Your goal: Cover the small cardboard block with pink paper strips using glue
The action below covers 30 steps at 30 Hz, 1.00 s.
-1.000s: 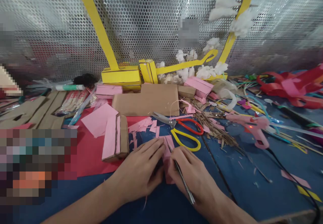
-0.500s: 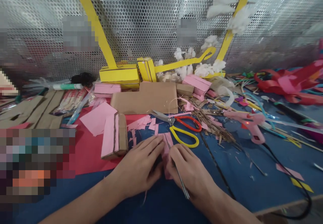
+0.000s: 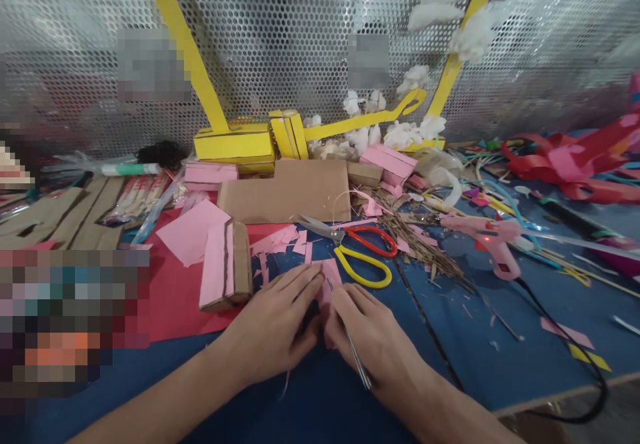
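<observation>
A narrow piece of pink paper [image 3: 330, 273] lies on the blue table in front of me. My left hand [image 3: 280, 321] rests over its left side, fingers stretched out together and the thumb apart beneath. Closed round a slim silver tool [image 3: 359, 361], my right hand [image 3: 373, 331] touches the paper's right side. The tool's thin end reaches the paper between both hands; its exact kind is unclear. Just beyond lie scissors [image 3: 363, 251] with one red and one yellow handle, blades apart. A pink-covered cardboard box [image 3: 226, 267] stands left of my left hand.
Brown cardboard [image 3: 295, 194] lies behind the scissors, before yellow boxes [image 3: 235, 145]. To the right, a pink glue gun [image 3: 493, 237] with a lit red light trails a black cable [image 3: 555, 317]. Red paper [image 3: 175, 304] spreads at left; brown scraps [image 3: 425, 251] litter the middle.
The whole view has shifted slightly. Both hands, the silver tool and the pink paper keep nearly the same places relative to each other.
</observation>
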### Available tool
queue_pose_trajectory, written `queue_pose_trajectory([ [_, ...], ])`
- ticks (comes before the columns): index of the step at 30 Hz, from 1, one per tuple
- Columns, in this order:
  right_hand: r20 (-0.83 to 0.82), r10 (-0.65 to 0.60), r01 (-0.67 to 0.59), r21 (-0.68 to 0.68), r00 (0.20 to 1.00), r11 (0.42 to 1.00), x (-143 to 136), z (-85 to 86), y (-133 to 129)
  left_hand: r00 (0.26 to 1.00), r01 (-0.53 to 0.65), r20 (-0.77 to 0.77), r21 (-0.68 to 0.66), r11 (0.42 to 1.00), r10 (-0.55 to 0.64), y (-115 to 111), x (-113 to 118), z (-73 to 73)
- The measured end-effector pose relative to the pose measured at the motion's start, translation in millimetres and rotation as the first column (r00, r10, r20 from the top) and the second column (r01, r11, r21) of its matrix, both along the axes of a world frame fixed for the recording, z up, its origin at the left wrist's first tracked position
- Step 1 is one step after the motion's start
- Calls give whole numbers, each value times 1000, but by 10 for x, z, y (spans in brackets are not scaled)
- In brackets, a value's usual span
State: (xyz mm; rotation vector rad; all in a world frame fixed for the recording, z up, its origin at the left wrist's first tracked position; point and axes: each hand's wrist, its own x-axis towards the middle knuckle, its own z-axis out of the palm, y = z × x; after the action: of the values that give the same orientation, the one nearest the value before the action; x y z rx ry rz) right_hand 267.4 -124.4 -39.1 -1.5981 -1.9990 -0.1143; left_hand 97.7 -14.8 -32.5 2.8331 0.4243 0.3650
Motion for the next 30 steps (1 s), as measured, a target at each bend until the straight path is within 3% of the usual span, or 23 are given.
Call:
queue_pose_trajectory([
  [11, -130, -11, -4, -116, 992, 993, -9, 133, -78, 999, 13, 43, -23, 1000, -12, 9, 3, 8],
  [30, -214, -56, 29, -129, 975, 991, -101, 175, -207, 1000, -7, 20, -8, 1000, 7, 13, -22, -5],
])
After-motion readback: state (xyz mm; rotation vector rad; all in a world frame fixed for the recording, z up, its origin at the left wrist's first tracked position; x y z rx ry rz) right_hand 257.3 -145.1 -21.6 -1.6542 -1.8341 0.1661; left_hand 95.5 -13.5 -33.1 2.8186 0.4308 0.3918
